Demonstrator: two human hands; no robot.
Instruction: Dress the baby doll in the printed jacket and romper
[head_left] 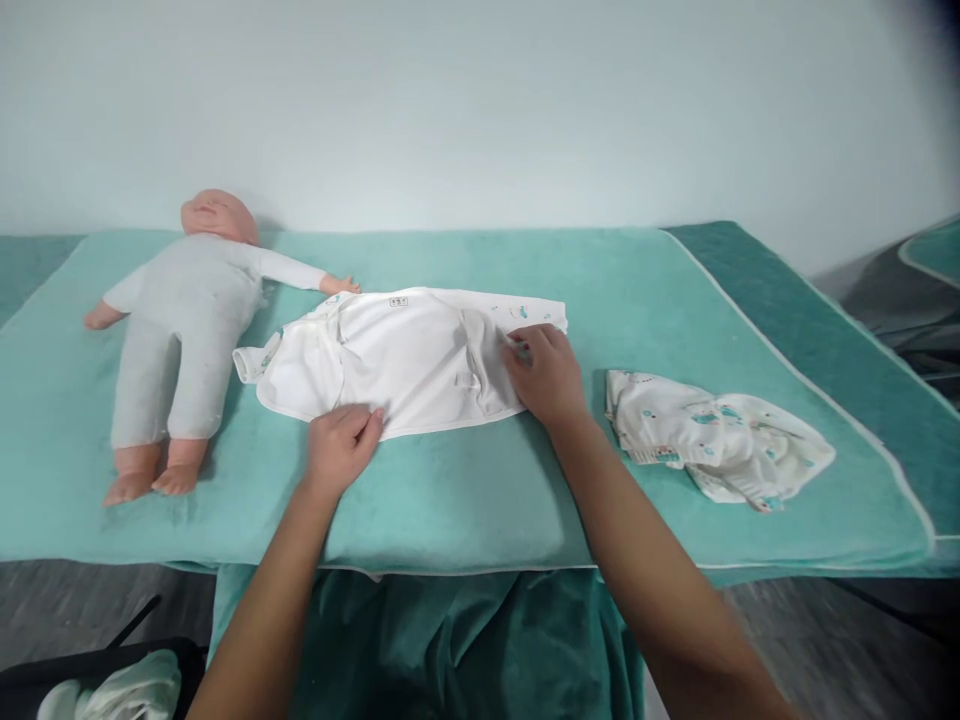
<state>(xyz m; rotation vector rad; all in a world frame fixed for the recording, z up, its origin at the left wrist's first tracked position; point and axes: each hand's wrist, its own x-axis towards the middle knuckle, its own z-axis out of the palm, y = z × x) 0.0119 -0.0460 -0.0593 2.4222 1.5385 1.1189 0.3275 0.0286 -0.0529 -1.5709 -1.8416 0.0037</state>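
Observation:
A white baby shirt point(405, 350) with small prints on its sleeves lies spread out, its front opened and its inside showing. At its lower left edge my left hand point(341, 448) is closed, fingers curled over the hem and the thumb toward the right. My right hand point(546, 372) pinches the shirt's right side panel, just below the right sleeve; its fingertips partly hide the cloth. Left of the shirt, a baby doll point(199, 290) with a white cloth body lies on its back, one hand close to the shirt's collar.
Printed baby pants point(712, 425) lie crumpled to the right of my right arm. Everything rests on a green padded bed cover point(480, 510) that ends at a white wall point(480, 110). A black item holding pale cloth point(127, 690) sits below the front edge at left.

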